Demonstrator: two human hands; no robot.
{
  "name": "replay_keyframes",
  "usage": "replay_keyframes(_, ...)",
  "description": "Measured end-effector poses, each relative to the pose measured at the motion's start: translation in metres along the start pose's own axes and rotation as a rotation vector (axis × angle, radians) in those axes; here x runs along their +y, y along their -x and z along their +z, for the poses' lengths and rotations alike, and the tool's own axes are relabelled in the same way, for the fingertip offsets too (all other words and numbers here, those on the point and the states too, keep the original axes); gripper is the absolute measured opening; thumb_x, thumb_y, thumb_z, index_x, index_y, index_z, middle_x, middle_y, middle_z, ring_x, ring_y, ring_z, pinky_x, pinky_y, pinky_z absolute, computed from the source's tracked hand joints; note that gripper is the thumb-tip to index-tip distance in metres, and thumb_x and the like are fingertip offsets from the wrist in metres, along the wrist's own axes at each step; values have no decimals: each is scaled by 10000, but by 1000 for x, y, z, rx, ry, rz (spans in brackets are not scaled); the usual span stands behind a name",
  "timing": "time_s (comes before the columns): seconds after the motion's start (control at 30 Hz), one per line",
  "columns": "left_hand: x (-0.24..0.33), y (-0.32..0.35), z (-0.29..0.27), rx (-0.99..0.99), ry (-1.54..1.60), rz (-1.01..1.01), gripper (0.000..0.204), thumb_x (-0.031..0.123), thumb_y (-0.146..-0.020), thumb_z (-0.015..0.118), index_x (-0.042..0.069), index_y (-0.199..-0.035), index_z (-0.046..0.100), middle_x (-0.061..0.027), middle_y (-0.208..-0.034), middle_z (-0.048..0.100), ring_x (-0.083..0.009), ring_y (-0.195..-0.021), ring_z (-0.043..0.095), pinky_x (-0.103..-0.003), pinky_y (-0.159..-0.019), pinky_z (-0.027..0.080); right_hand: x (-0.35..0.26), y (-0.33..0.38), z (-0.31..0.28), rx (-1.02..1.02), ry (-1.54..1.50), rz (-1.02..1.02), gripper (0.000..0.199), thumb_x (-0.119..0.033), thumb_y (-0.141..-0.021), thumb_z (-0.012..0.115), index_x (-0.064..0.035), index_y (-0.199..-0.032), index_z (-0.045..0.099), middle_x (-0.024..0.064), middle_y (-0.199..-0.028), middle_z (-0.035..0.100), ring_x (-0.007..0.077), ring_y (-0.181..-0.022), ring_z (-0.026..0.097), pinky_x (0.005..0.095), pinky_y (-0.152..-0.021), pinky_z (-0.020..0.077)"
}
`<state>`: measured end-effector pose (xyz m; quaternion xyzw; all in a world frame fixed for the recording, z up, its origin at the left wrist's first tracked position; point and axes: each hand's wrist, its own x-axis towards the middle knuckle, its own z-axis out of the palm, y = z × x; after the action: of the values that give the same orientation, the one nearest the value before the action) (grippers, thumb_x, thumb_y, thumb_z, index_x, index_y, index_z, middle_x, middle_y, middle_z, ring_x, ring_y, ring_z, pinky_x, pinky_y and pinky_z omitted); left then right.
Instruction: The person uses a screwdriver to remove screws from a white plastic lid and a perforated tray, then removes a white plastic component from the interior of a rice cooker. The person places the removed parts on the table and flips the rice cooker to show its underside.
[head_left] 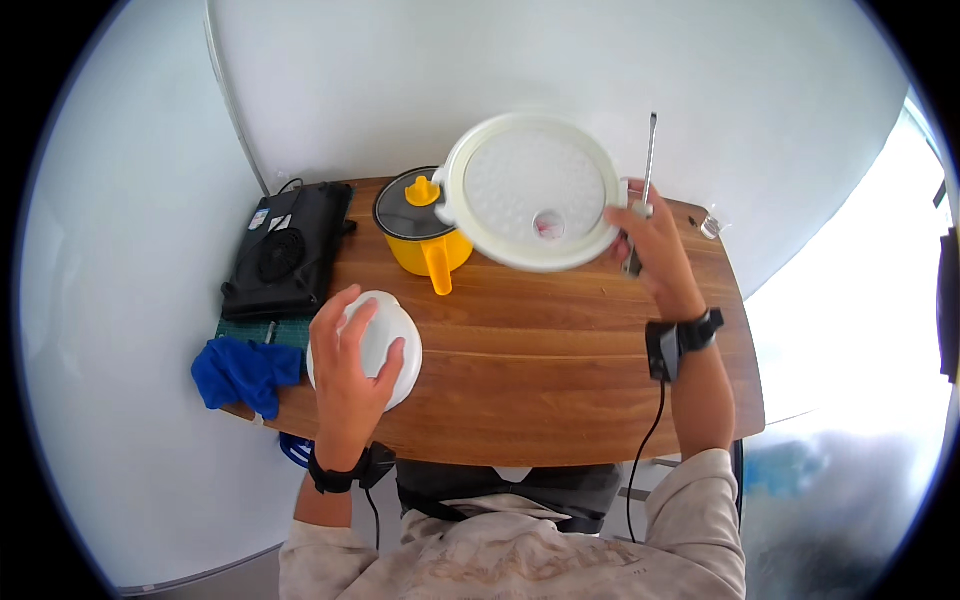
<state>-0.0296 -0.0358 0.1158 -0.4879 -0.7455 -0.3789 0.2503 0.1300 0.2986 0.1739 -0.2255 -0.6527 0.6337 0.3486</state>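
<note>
My right hand [650, 235] is raised over the back right of the table. It grips the rim of a round white plastic tray [535, 190], which has side tabs and a small round mark on its pale centre. A screwdriver [650, 160] is tucked in the same hand, its metal shaft pointing up. My left hand [352, 375] is open, fingers apart and curved, over a white round bowl-like piece [400, 375] at the front left. Whether the fingertips touch that piece, I cannot tell.
Behind, a yellow pot [415, 255] with a dark lid is partly covered by the tray. A black appliance [285, 245] with a fan grille lies at the left on a green mat [240, 328], near a blue cloth [240, 375]. A small clear item [711, 226] sits at the right edge.
</note>
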Motion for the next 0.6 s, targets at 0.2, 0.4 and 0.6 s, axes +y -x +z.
replay_keyframes(0.2,34,-14,17,-258,-170,465,627,107,-772,826,270,-1336,602,-73,-1488,520,-309,-1395,473,-561,-1138,381,26,80,-11,-69,-140,184,409,-60,-906,692,-21,-1272,513,25,-742,640,66,-528,552,221,-454,439)
replay_keyframes(0.4,38,-3,31,-338,-117,542,513,108,-805,781,216,-1287,642,-25,-1292,675,-258,-1274,601,-520,-1127,414,32,121,-17,-98,-170,303,366,-125,-950,683,-23,-1261,519,21,-733,634,71,-549,562,219,-469,432)
replay_keyframes(0.6,45,10,20,-687,439,-178,396,239,-930,731,91,-1284,631,-94,-1216,689,-205,-1064,672,-304,-939,511,28,142,-23,-127,-230,298,369,-259,-1005,650,-44,-1285,543,21,-660,588,80,-537,546,234,-468,427)
